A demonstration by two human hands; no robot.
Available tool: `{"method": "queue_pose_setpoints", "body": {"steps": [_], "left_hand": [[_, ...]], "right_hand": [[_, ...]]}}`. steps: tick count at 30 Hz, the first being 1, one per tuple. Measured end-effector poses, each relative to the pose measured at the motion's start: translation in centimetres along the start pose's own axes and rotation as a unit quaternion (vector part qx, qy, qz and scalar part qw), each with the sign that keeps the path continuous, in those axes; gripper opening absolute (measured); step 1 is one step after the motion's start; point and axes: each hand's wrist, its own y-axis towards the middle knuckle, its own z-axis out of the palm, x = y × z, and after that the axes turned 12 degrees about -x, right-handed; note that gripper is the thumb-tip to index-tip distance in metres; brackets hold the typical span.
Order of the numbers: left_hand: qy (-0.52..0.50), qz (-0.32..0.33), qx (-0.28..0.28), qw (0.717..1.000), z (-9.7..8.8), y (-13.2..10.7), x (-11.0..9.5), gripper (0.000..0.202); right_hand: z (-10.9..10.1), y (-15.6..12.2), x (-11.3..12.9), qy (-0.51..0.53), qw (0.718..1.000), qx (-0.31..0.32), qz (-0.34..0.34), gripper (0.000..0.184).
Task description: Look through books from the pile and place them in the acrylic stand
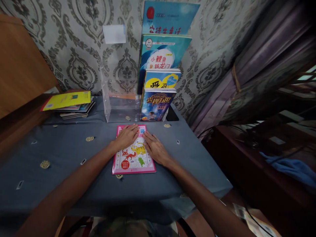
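A pink-bordered children's book (133,161) lies flat on the table, its cover showing a fox, a yellow striped cat and a green animal. Across its upper left part rests my left hand (126,136), fingers stretched out flat over the cover. My right hand (155,148) lies on the book's right edge with its fingers extended toward the top. Part of the title is hidden beneath the hands. Just beyond the book stands a clear acrylic book rack (118,115), with several upright books, the front one a dark blue book (156,107), at its right side.
A blue-grey cloth with pineapple prints covers the table (74,138). Stacked books with a yellow one (69,100) on top lie at the back left. A dark flat object (172,113) sits beside the rack. Purple curtains (222,79) hang at the right.
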Motion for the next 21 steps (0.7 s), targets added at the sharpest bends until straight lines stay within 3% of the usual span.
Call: {"method": "queue_pose_setpoints", "body": {"steps": [16, 21], "left_hand": [[-0.031, -0.008, 0.014, 0.999, -0.7, 0.2, -0.2, 0.039], [-0.081, 0.037, 0.048, 0.995, -1.3, 0.1, -0.5, 0.039]], "right_hand": [[-1.7, -3.6, 1.6, 0.030, 0.999, -0.018, -0.008, 0.047], [-1.6, -3.5, 1.8, 0.018, 1.000, -0.018, -0.005, 0.046]]}}
